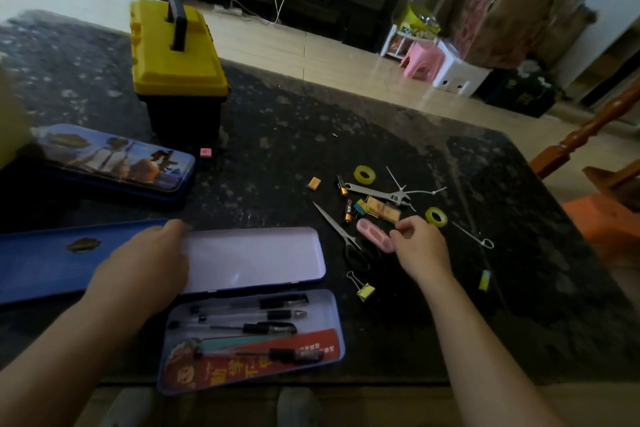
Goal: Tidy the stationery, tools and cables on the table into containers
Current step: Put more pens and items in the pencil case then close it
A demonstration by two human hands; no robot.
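Near the front edge of the dark speckled table (pixel 277 135), the open metal pencil tin (pixel 334 333) holds pens (pixel 277 314) and a red card with unreadable characters. Left hand (pixel 138 267) rests palm-down on its pale lid (pixel 256 253), fingers relaxed. Right hand (pixel 420 246) hovers, fingers loosely curled, beside a pink oblong piece (pixel 374 234); whether it pinches anything cannot be told. Scissors (pixel 341 230) and wrench (pixel 377 192) lie just beyond. Open tabletop reaches to the yellow-lidded toolbox (pixel 176 59).

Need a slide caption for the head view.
Left hand on the open pencil tin, right hand at the pink item beside scissors, amid loose wrench, batteries and tape; toolbox shut.
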